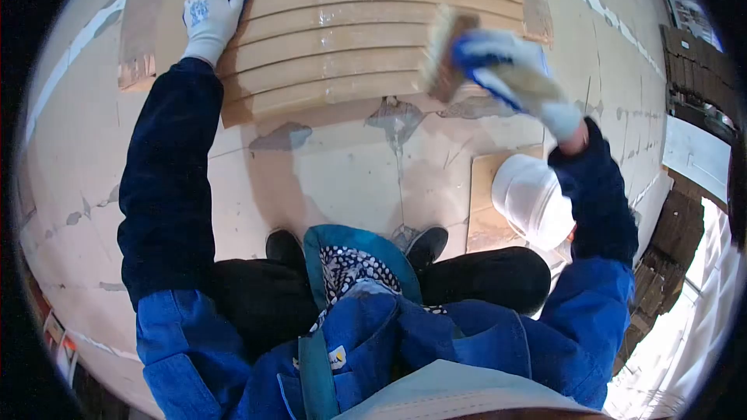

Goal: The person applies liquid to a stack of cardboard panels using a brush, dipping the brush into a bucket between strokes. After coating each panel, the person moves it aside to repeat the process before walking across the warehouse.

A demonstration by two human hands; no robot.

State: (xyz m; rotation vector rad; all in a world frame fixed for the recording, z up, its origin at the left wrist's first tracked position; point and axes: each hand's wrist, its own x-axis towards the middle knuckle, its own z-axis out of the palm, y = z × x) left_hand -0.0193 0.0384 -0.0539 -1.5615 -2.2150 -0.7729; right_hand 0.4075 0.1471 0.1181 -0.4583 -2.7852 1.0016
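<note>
Several overlapping flat tan sheets (pixel 366 35), perhaps cardboard, lie on the floor in front of me, their edges forming parallel rows. My left hand (pixel 210 19), in a white and blue glove, rests at their left side with fingers spread. In my right hand (pixel 510 70), gloved the same way and smeared by motion, is a wide brush (pixel 449 58). Its pale bristles point left, over or against the lower right part of the sheets; contact cannot be made out. A white bucket (pixel 529 198) stands below my right forearm, partly hidden by the sleeve.
Under the bucket lies a tan board (pixel 482 222). Worn floor tiles (pixel 334 179) with grey chipped patches surround the sheets. My dark shoes (pixel 427 247) are close to the near edge. Stacks of brown material (pixel 665 249) line the right side.
</note>
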